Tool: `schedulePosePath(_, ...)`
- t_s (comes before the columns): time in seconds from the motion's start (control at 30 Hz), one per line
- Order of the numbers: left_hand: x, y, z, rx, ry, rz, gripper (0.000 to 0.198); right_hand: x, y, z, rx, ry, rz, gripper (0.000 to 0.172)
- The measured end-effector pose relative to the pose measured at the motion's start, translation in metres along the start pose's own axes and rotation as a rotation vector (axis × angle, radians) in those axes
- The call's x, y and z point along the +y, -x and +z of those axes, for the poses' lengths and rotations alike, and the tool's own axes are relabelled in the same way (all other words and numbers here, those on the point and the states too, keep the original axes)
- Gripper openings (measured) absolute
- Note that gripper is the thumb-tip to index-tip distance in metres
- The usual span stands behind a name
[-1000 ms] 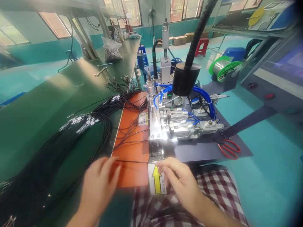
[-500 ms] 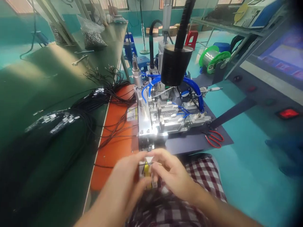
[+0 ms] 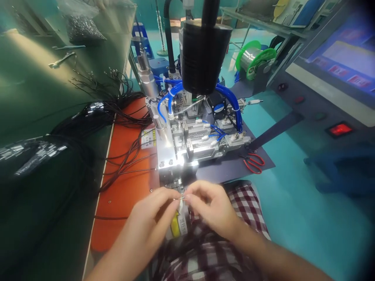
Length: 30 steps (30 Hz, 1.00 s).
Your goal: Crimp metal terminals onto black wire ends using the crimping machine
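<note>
Both my hands meet in front of the machine's near edge, fingertips almost touching. My left hand [image 3: 150,216] is closed in a pinch between thumb and index finger. Opposite it, my right hand [image 3: 215,207] pinches too, its other fingers curled. Between the fingertips show thin wire ends [image 3: 182,197], fine and light-coloured; a black cable [image 3: 111,217] runs from the left toward my left hand. Just behind the hands stands a metal machine [image 3: 187,146] with blue air hoses. Below the fingertips is a yellow and white label [image 3: 175,225].
Bundles of black cables [image 3: 125,168] lie over the orange board [image 3: 125,199] and green table at left. Red-handled pliers [image 3: 254,163] rest on the dark base at right. A black nozzle [image 3: 205,58] hangs above the machine. A control panel [image 3: 328,89] and a green wire spool [image 3: 254,58] stand to the right.
The view has tilted down and turned rightward, so the machine sits further left and higher. My left thumb has come up to the index finger, closing the left hand into a pinch.
</note>
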State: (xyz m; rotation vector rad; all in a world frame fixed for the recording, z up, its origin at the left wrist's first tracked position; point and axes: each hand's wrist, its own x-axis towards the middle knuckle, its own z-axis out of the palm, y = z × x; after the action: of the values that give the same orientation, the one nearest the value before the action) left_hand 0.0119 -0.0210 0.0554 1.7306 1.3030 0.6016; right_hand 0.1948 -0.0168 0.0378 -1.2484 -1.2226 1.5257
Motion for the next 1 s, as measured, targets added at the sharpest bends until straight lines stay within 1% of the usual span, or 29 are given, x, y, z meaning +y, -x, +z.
schedulePosePath(0.1,0.004,-0.007,-0.001,-0.084,0.209,-0.132,0.025,-0.001,-0.006,-0.001,-0.085,-0.148,0.139,0.020)
schedulePosePath(0.13,0.005,-0.009,-0.002,-0.098,0.281,-0.187,0.027,-0.001,-0.007,-0.002,-0.086,-0.164,0.157,0.021)
schedulePosePath(0.17,0.005,-0.010,-0.002,-0.097,0.340,-0.234,0.030,0.000,-0.006,-0.002,-0.057,-0.146,0.145,0.019)
schedulePosePath(0.2,0.006,-0.011,-0.002,-0.082,0.379,-0.272,0.031,0.001,-0.005,-0.002,-0.005,-0.092,0.101,0.016)
schedulePosePath(0.27,0.007,-0.011,-0.002,-0.044,0.405,-0.315,0.034,0.003,-0.001,-0.001,0.110,0.089,-0.076,0.011)
schedulePosePath(0.3,0.008,-0.011,-0.002,-0.030,0.406,-0.327,0.035,0.004,0.002,-0.001,0.149,0.187,-0.189,0.014)
schedulePosePath(0.33,0.008,-0.011,-0.002,-0.023,0.405,-0.335,0.035,0.005,0.004,0.000,0.166,0.275,-0.301,0.017)
schedulePosePath(0.4,0.010,-0.010,-0.002,-0.017,0.402,-0.361,0.037,0.007,0.006,0.001,0.157,0.406,-0.511,0.023)
schedulePosePath(0.47,0.011,-0.010,-0.002,-0.019,0.405,-0.391,0.038,0.010,0.007,0.002,0.154,0.499,-0.673,0.025)
schedulePosePath(0.57,0.012,-0.009,-0.003,-0.031,0.416,-0.403,0.038,0.012,0.006,0.001,0.201,0.667,-0.861,0.023)
schedulePosePath(0.63,0.010,-0.008,-0.003,-0.025,0.430,-0.387,0.038,0.013,0.005,0.001,0.215,0.724,-0.900,0.020)
schedulePosePath(0.7,0.009,-0.007,-0.002,-0.011,0.444,-0.372,0.038,0.013,0.004,0.003,0.210,0.664,-0.863,0.015)
schedulePosePath(0.77,0.007,-0.006,0.000,0.002,0.455,-0.368,0.037,0.012,0.002,0.006,0.205,0.522,-0.746,0.013)
schedulePosePath(0.83,0.006,-0.004,0.002,0.017,0.459,-0.372,0.035,0.010,0.000,0.008,0.189,0.369,-0.547,0.010)
schedulePosePath(0.9,0.006,-0.002,0.004,0.042,0.446,-0.361,0.032,0.008,-0.001,0.009,0.142,0.202,-0.275,0.006)
schedulePosePath(0.97,0.006,-0.001,0.006,0.075,0.413,-0.324,0.028,0.005,-0.002,0.008,0.080,0.046,-0.027,0.008)
schedulePosePath(1.0,0.007,0.000,0.007,0.092,0.396,-0.305,0.026,0.004,-0.002,0.008,0.056,-0.012,0.064,0.010)
